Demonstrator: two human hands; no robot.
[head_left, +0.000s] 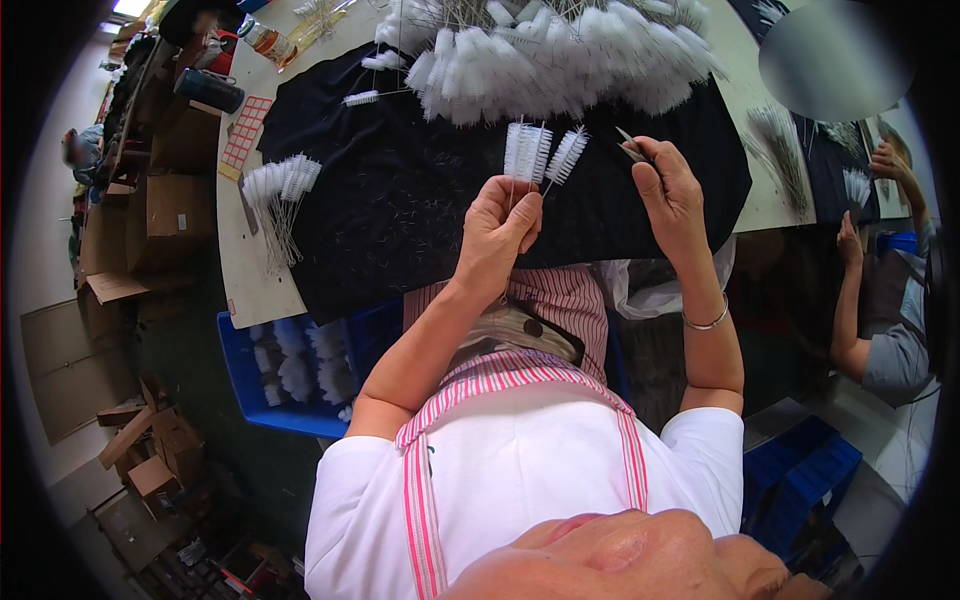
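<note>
My left hand (500,225) is closed, pinching a few small white bottle brushes (526,152) by their lower part, bristle heads upward. One brush (567,157) leans off to the right of the others. To the right, my right hand (668,195) is closed around a small pair of scissors (632,147). Their pointed metal blades stick out to the upper left, apart from the brushes; the handles are hidden in the hand. Both hands are above a black cloth (390,180) sprinkled with short white bristle clippings.
A large heap of white brushes (560,60) lies across the table's far side. A smaller bunch (283,190) rests at left, near a red-and-white grid card (246,135). A blue crate (240,375) holding white brushes stands below the table. Another person (890,280) works at right.
</note>
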